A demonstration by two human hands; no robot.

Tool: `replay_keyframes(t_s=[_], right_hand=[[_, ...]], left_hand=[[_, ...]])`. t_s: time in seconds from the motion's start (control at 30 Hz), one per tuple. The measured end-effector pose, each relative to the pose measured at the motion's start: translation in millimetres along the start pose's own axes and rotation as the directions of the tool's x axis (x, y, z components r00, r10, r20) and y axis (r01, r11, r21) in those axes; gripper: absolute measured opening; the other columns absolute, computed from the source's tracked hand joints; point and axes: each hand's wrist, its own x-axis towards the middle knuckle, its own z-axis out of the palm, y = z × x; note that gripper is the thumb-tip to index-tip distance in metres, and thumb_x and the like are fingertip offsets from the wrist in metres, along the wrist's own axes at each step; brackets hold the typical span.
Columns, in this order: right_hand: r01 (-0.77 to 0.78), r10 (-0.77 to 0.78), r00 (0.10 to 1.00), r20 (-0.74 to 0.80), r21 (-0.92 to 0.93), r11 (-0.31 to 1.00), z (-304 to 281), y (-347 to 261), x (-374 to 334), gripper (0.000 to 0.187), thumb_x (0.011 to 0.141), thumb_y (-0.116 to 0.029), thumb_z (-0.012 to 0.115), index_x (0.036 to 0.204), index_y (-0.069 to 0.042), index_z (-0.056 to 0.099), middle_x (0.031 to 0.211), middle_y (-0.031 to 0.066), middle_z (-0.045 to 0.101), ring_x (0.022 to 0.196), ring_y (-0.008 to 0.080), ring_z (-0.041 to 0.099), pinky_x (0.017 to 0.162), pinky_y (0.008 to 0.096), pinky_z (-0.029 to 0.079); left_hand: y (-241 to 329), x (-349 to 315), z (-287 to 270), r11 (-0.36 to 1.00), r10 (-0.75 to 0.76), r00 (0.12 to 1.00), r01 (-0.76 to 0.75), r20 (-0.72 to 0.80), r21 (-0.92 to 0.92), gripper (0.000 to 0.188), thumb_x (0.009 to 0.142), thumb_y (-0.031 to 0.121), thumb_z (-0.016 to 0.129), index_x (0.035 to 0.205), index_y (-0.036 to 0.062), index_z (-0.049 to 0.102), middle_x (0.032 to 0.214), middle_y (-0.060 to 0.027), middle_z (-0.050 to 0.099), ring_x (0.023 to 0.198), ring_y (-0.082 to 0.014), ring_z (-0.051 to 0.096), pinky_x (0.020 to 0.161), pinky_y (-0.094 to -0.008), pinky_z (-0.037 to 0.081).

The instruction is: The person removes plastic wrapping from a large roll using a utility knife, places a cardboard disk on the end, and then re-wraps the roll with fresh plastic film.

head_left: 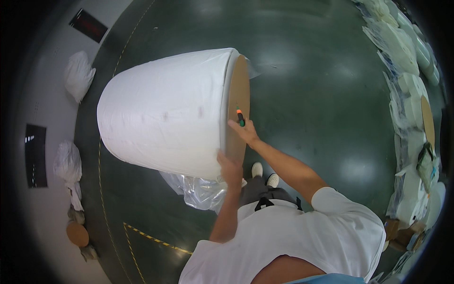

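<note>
A large white roll (165,106) wrapped in thin white film lies on its side in front of me. A round brown cardboard disc (240,83) covers its right end. My right hand (245,131) is closed around a small hand tool (240,117) with a black, green and orange handle, held against the disc. The tool's tip is too small to make out. My left hand (230,169) is at the roll's near right edge, touching the wrapped rim. Motion blur smears its fingers. Crumpled clear plastic film (203,191) lies below the roll's near side.
Wrapped white rolls and plastic sheeting (406,109) line the right side. Cardboard boxes (402,234) stand at the lower right. Along the left wall are white plastic bags (79,75) and a brown disc (77,234). Yellow-black tape (158,240) marks the green floor (321,94).
</note>
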Motion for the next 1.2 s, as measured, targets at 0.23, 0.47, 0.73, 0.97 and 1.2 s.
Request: replay_keyframes(t_s=[0.23,0.47,0.73,0.97,1.2], right_hand=[[0.002,-0.004,1.0,0.025,0.061,0.998,-22.8,-39.1,90.8,0.054,0.096,-0.058,0.078,0.086,-0.013,0.05,0.077,-0.0035,0.045,0.063,0.0084,0.039,0.057,0.0322,0.037],[-0.312,0.297,0.937,0.184,0.058,0.948,-60.5,-96.2,121.1,0.06,0.088,-0.062,0.085,0.086,-0.012,0.052,0.086,0.0011,0.052,0.079,0.0133,0.053,0.065,0.037,0.045],[-0.073,0.013,0.981,-0.192,-0.306,0.949,-111.0,-9.7,193.6,0.078,0.077,-0.057,0.093,0.107,0.01,0.067,0.092,0.0147,0.071,0.078,0.0247,0.069,0.069,0.0383,0.056],[-0.353,0.419,0.878,0.231,-0.277,0.894,-344.2,-3.5,337.0,0.022,0.09,-0.02,0.073,0.09,0.003,0.074,0.078,0.0159,0.071,0.054,0.0252,0.064,0.046,0.0416,0.048],[-0.48,0.495,0.847,0.195,-0.119,0.869,-510.3,-94.2,499.9,0.025,0.094,-0.022,0.069,0.109,-0.004,0.078,0.085,0.0085,0.072,0.054,0.0189,0.056,0.046,0.0358,0.043]], left_hand=[[27.5,10.9,23.6,0.999,-0.028,0.992,0.034,-0.123,0.042,0.074,0.095,0.013,0.062,0.163,-0.0016,0.034,0.159,-0.0264,0.05,0.134,-0.0497,0.059,0.106,-0.0555,0.053],[58.1,38.9,32.8,0.981,-0.19,0.92,0.166,-0.343,-0.096,0.061,0.091,0.003,0.06,0.151,-0.001,0.05,0.145,-0.0255,0.06,0.128,-0.0473,0.063,0.103,-0.0534,0.054],[105.8,61.3,96.9,0.977,0.095,0.968,-0.135,0.231,0.165,0.014,0.095,0.017,0.07,0.092,0.0036,0.071,0.102,-0.0189,0.067,0.084,-0.0438,0.07,0.074,-0.0564,0.056],[265.3,124.5,200.9,0.961,0.19,0.884,-0.255,0.427,0.102,0.023,0.098,0.028,0.07,0.097,0.0051,0.072,0.102,-0.0166,0.071,0.083,-0.0412,0.073,0.073,-0.0545,0.059],[445.2,218.6,238.8,0.961,0.276,0.904,-0.271,0.326,-0.06,0.038,0.095,0.044,0.075,0.107,0.0091,0.075,0.1,-0.0119,0.072,0.099,-0.0357,0.074,0.081,-0.0496,0.06]])
